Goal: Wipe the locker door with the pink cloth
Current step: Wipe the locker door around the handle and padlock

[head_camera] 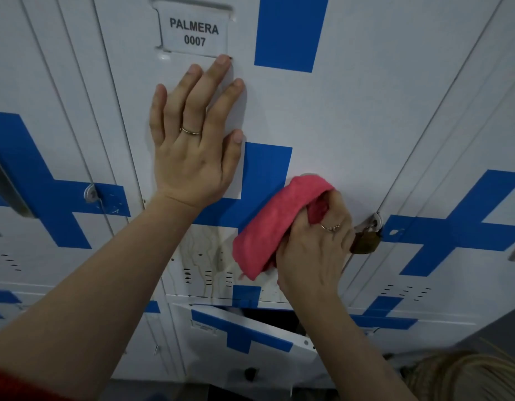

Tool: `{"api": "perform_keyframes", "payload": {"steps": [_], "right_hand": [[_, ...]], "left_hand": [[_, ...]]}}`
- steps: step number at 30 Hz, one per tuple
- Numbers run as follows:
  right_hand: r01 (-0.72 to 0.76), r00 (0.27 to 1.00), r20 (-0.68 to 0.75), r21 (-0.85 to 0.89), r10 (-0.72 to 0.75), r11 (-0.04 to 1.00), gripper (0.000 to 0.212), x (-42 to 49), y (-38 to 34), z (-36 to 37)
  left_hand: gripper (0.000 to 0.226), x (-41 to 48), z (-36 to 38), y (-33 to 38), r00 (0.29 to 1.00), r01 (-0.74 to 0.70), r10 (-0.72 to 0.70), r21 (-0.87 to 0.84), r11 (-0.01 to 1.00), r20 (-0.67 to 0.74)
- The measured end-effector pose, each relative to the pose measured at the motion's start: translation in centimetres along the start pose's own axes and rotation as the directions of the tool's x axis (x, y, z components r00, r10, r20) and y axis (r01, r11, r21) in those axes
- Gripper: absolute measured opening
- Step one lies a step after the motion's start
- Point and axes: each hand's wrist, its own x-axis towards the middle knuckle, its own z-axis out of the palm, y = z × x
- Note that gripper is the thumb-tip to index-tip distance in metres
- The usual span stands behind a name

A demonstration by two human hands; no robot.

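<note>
The white locker door (345,117) with blue stripes carries a label reading PALMERA 0007 (194,33). My left hand (192,140) lies flat on the door just below the label, fingers straight and spread. My right hand (314,247) grips a bunched pink cloth (273,224) and holds it against the door's lower middle, over the blue cross. Brownish drip stains (204,250) run down the door left of the cloth, above the vent slots.
A brass padlock (366,238) hangs from the hasp right beside my right hand. Neighbouring lockers stand on both sides, the left one with a hasp (90,193). Below, a lower locker door (244,337) hangs ajar with a dark gap behind it.
</note>
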Motion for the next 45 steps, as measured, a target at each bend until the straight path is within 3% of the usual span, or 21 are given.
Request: {"api": "perform_keyframes", "payload": {"steps": [8, 16, 19, 25, 31, 35, 39, 45], "right_hand": [[0.112, 0.983, 0.166, -0.188, -0.081, 0.976, 0.041, -2.0, 0.5, 0.1], [0.067, 0.97, 0.237, -0.083, -0.045, 0.994, 0.029, -2.6, 1.4, -0.5], [0.004, 0.967, 0.254, -0.032, 0.004, 0.999, 0.028, -3.2, 1.4, -0.6], [-0.112, 0.992, 0.068, 0.072, 0.107, 0.991, 0.015, 1.0, -1.4, -1.4], [-0.304, 0.944, 0.188, 0.175, 0.272, 0.936, 0.027, 0.5, -2.0, -1.9], [-0.184, 0.971, 0.171, 0.084, 0.168, 0.979, 0.013, 1.4, -2.2, -2.2], [-0.054, 0.985, 0.157, -0.144, 0.076, 0.988, 0.025, 1.1, -1.9, -2.1], [0.333, 0.931, 0.305, -0.483, -0.202, 0.809, 0.024, 2.3, 0.1, -5.1]], "left_hand": [[0.042, 0.0, -0.1, 0.0, 1.0, 0.009, -0.009, -0.005, 1.0, 0.012], [0.042, 0.0, -0.1, 0.0, 1.0, 0.011, -0.011, -0.011, 1.0, 0.01], [0.042, 0.0, 0.0, 0.1, 1.0, 0.007, -0.007, -0.018, 1.0, 0.007], [0.042, -0.1, 0.0, -0.1, 1.0, 0.003, -0.002, -0.015, 1.0, 0.005], [0.042, 0.0, -0.1, -0.1, 1.0, 0.005, -0.005, -0.015, 1.0, 0.006], [0.042, -0.1, -0.1, -0.1, 1.0, 0.004, -0.004, -0.009, 1.0, 0.012], [0.042, -0.1, 0.0, -0.1, 1.0, 0.004, -0.004, -0.007, 1.0, 0.014], [0.042, 0.0, -0.1, -0.1, 1.0, 0.003, -0.003, -0.017, 1.0, 0.009]]}}
